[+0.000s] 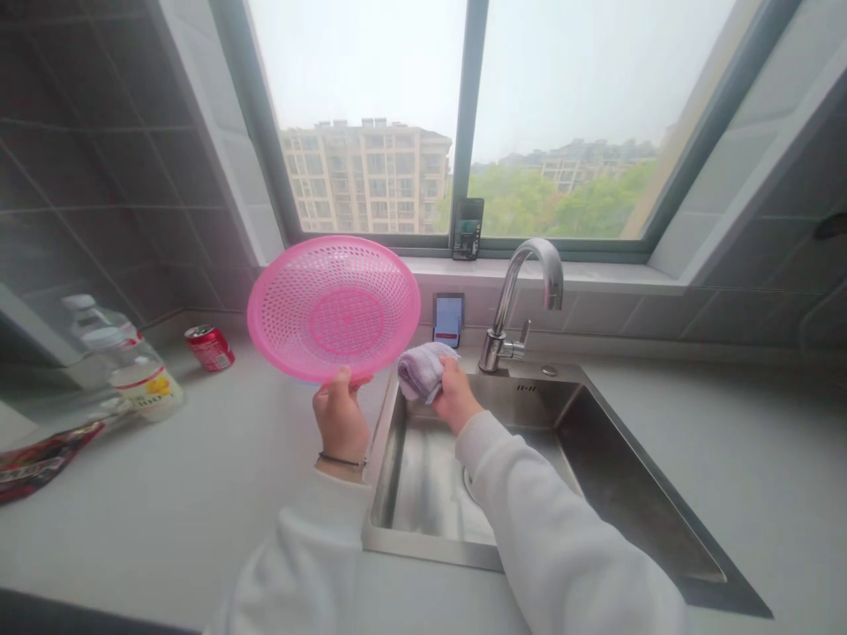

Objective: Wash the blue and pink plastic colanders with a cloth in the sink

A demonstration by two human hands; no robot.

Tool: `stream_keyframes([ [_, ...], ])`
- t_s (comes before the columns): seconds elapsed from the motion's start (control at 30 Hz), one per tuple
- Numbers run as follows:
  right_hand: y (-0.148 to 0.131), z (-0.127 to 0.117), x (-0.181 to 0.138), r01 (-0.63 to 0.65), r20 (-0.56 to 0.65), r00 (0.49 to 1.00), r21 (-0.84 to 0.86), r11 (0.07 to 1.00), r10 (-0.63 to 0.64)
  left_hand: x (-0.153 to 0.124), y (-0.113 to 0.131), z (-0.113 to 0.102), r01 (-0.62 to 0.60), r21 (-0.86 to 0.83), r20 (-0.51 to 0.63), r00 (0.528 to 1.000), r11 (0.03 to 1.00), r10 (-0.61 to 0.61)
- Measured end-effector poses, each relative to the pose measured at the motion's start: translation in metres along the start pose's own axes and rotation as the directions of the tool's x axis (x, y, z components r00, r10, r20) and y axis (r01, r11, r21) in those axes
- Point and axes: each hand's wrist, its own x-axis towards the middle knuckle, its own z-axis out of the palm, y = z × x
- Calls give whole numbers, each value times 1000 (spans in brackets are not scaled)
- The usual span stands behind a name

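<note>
My left hand (340, 414) grips the lower rim of a round pink plastic colander (334, 309), holding it up tilted and facing me above the counter. My right hand (455, 394) is shut on a folded lilac cloth (421, 371), which presses near the colander's right rim. Both hands are over or next to the left edge of a stainless steel sink (423, 494). White sleeves cover both my arms, and a dark band circles my left wrist.
A chrome gooseneck faucet (522, 304) rises behind the sink. A red drink can (209, 347), a plastic water bottle (132, 375) and a red snack packet (46, 460) lie on the white counter (198, 520) to the left. A phone (448, 317) leans against the backsplash; a window is behind.
</note>
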Motion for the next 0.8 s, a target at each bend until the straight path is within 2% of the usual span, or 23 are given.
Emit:
stream_keyframes([
  [0.03,-7,-9,-2,4,-40,999,14,1000,-3,-1,-1,-1,5,6,9,1000,1000,-5],
  [0.1,-29,-30,-9,4,-20,1000,31,1000,-4,-3,-3,-2,11,20,19,1000,1000,-11],
  [0.23,-92,-83,-34,41,-64,997,36,999,-38,-7,-4,-5,-7,89,-3,1000,996,7],
  [0.3,-125,-110,-49,98,-163,983,79,992,-84,-10,-5,-6,-23,124,3,1000,992,22],
  [0.4,-162,-146,-68,244,-350,920,155,957,-178,-19,-7,-8,16,140,117,993,990,-32],
  [0.47,-177,-162,-76,318,-407,889,223,922,-208,-28,-11,-8,60,187,221,970,980,-102],
  [0.57,-186,-172,-83,348,-383,898,313,884,-218,-43,-20,-8,94,295,325,926,951,-193],
  [0.67,-179,-163,-85,304,-312,927,296,905,-209,-60,-33,-4,149,351,363,888,925,-281],
  [0.73,-166,-151,-84,255,-229,952,220,941,-204,-69,-41,0,193,384,382,857,903,-346],
  [0.8,-147,-139,-83,221,-56,975,108,969,-216,-78,-48,3,223,419,388,832,880,-396],
])
